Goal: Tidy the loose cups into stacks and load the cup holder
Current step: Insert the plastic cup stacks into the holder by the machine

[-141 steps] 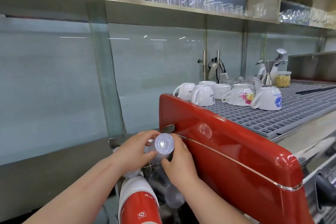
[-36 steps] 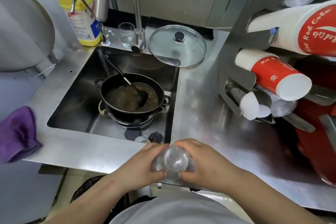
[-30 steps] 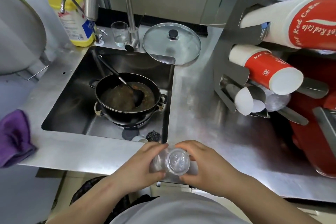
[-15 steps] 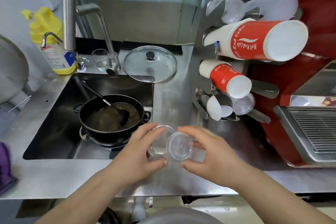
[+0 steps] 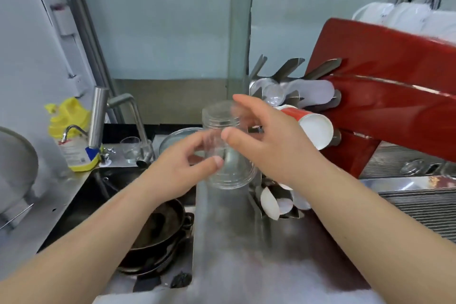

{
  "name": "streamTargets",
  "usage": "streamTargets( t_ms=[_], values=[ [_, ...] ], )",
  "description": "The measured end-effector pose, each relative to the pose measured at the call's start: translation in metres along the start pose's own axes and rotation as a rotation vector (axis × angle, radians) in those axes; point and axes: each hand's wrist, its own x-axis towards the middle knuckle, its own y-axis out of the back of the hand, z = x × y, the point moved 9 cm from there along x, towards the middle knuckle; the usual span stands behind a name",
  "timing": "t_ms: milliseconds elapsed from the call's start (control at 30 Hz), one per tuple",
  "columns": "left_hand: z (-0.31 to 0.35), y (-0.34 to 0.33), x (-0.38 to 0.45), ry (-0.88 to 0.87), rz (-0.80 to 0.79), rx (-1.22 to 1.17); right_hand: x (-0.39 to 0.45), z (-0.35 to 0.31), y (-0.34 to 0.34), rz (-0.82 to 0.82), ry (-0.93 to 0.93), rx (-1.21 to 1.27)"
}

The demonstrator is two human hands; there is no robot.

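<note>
A stack of clear plastic cups [image 5: 225, 145] is held upright in mid-air above the steel counter [image 5: 237, 249]. My left hand [image 5: 180, 168] grips its lower part from the left. My right hand [image 5: 269, 140] holds it from the right, fingers spread around the upper part. Just right of the stack stands the metal cup holder [image 5: 283, 86], with a red-and-white paper cup stack [image 5: 309, 126] lying in one slot, clear cups [image 5: 274, 95] above it and small white cups [image 5: 271, 201] at the bottom.
A red espresso machine [image 5: 394, 96] fills the right, with white ceramic cups [image 5: 404, 16] on top. On the left, a sink holds a black pot [image 5: 160, 232]; a tap [image 5: 103, 116], a yellow bottle [image 5: 71, 136], a small glass [image 5: 130, 149] and a glass lid [image 5: 177, 138] stand behind.
Both hands have lifted the clear cup stack from low over the counter's front edge up toward the cup holder. The view has tilted upward.
</note>
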Motion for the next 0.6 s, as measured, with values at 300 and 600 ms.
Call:
streamTargets(
  t_ms=[300,600],
  values=[
    [0.08,0.039,0.072,-0.145,0.019,0.1,0.045,-0.048,0.085,0.093,0.114,-0.117],
    [0.151,0.037,0.133,-0.296,-0.023,0.221,0.078,-0.047,0.156,0.174,0.116,-0.049]
  ],
)
